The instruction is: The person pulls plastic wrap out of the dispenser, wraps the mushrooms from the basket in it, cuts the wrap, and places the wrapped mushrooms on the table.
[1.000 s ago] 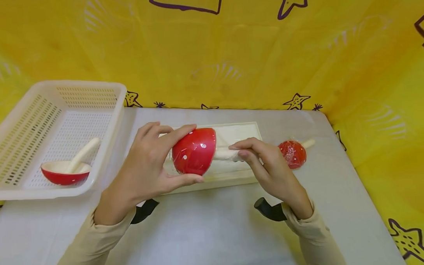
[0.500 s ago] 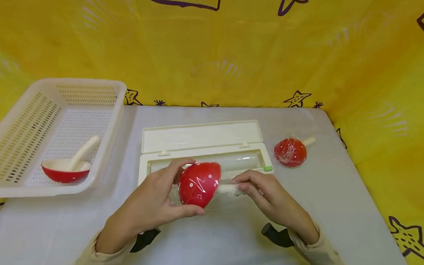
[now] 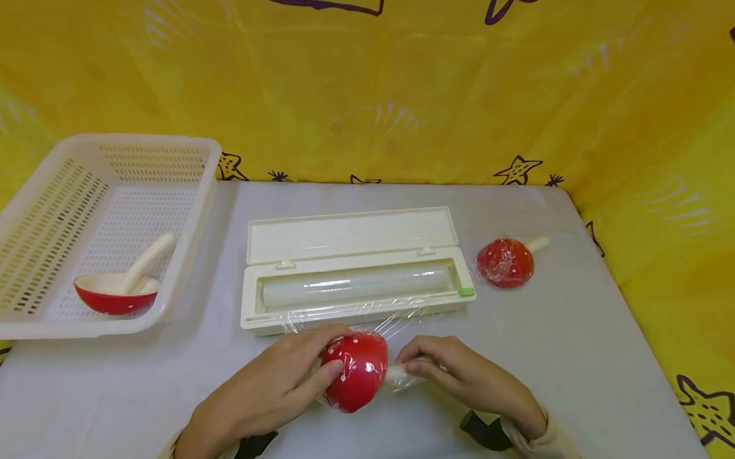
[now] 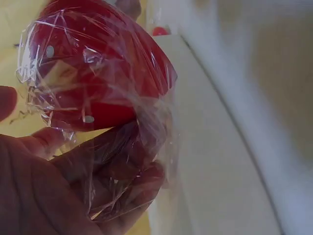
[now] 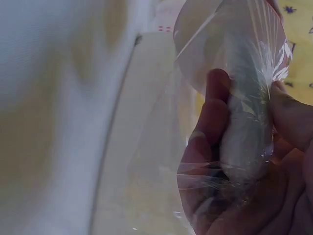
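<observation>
A red ladle (image 3: 360, 375) with white dots and a white handle hangs bowl side out, with clear cling film (image 4: 146, 112) around it. My left hand (image 3: 266, 385) holds the bowl at its left side, thumb in front. With thumb and fingers, my right hand (image 3: 470, 374) pinches the film-covered handle (image 5: 247, 127). Behind the hands lies an open white dispenser box (image 3: 352, 235) with a roll of cling film (image 3: 357, 285) inside. Film stretches from the box's front edge down to the ladle. Loose film also drapes over my left fingers in the left wrist view.
A second ladle (image 3: 506, 264), wrapped in film, lies right of the box. At the left stands a white slotted basket (image 3: 208, 184) with an unwrapped red and white ladle (image 3: 117, 302) in it. A green slider (image 3: 465, 292) sits at the box's right end. Yellow cloth hangs behind.
Both hands have drawn the ladle from over the box toward my body, and the roll is uncovered. Film now spans taut from box to ladle. My left thumb has moved up onto the bowl.
</observation>
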Demonstrator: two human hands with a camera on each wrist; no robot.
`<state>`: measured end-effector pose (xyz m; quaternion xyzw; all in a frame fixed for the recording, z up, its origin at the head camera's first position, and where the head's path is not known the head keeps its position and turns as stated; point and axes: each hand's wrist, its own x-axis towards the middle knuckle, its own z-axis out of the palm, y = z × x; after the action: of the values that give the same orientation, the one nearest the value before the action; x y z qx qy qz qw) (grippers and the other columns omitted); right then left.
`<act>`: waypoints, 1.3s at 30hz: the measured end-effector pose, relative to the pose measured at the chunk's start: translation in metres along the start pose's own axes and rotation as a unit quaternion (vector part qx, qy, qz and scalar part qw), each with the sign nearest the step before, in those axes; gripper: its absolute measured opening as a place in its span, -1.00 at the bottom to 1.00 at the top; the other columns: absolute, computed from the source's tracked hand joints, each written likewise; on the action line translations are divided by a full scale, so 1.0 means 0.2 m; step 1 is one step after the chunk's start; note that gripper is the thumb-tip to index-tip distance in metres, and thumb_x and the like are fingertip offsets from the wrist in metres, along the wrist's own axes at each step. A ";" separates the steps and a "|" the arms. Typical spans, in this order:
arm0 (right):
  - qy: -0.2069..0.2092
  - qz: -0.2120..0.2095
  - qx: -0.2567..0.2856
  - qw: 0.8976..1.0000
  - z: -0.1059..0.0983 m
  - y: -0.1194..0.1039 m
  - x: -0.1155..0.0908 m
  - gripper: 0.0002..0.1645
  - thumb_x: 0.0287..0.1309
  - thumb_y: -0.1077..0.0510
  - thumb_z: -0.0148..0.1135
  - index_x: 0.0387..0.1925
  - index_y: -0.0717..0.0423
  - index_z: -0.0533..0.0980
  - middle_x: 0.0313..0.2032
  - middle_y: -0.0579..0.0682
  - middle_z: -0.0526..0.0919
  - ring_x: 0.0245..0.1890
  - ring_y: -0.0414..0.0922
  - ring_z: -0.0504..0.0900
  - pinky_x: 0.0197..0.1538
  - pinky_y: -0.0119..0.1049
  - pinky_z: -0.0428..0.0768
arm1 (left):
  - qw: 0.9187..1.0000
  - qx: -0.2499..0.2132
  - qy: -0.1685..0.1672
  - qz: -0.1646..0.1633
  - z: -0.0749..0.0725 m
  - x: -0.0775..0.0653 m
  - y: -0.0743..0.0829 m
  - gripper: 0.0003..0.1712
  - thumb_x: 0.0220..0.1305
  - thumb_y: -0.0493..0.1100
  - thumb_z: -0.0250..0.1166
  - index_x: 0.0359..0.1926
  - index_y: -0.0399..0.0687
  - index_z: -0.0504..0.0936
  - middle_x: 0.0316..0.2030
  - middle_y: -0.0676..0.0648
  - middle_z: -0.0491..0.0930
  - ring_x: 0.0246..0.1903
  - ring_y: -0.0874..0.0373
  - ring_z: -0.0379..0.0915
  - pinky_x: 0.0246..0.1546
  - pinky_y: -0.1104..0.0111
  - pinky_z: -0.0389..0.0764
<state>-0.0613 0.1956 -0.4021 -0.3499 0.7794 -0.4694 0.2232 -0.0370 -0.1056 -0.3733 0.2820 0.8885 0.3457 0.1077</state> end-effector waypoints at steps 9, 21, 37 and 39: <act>-0.015 0.027 -0.005 1.000 0.03 0.16 0.04 -0.76 0.40 0.07 0.12 -0.03 0.09 0.54 -0.13 -0.03 0.72 -0.16 -0.32 0.59 0.01 -0.39 0.64 | 0.999 0.038 0.019 -0.014 0.10 0.03 -0.05 -0.41 0.38 0.05 0.22 0.37 0.13 0.31 0.14 0.18 0.51 0.08 0.27 0.45 0.02 0.20 0.64; -0.004 0.039 -0.071 0.997 0.06 0.23 0.07 -0.79 0.36 0.05 0.18 -0.08 0.04 0.56 -0.16 -0.12 0.72 -0.13 -0.33 0.61 0.05 -0.35 0.62 | 0.987 0.143 0.065 0.038 0.17 0.07 -0.09 -0.34 0.21 0.07 0.39 0.26 -0.07 0.43 0.19 -0.03 0.55 0.16 0.04 0.49 0.15 0.08 0.57; 0.054 0.047 -0.208 0.976 0.07 0.20 0.06 -0.72 0.20 0.04 0.37 -0.08 0.00 0.61 -0.12 -0.16 0.61 -0.02 -0.22 0.52 0.09 -0.27 0.60 | 0.979 0.183 0.085 0.032 0.21 0.06 -0.08 -0.26 0.15 0.06 0.45 0.26 -0.22 0.46 0.12 -0.09 0.49 0.10 0.05 0.41 0.12 0.18 0.57; 0.059 0.053 -0.208 0.975 0.05 0.19 0.05 -0.69 0.21 0.02 0.36 -0.04 -0.01 0.59 -0.09 -0.15 0.64 -0.02 -0.20 0.55 0.09 -0.23 0.61 | 0.978 0.185 0.086 0.033 0.20 0.06 -0.07 -0.24 0.14 0.05 0.46 0.27 -0.23 0.45 0.13 -0.09 0.49 0.10 0.05 0.40 0.11 0.20 0.58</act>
<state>-0.0738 0.1929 -0.4408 -0.3183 0.8893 -0.3043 0.1237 -0.0372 -0.0853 -0.4133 0.2956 0.9332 0.2013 -0.0348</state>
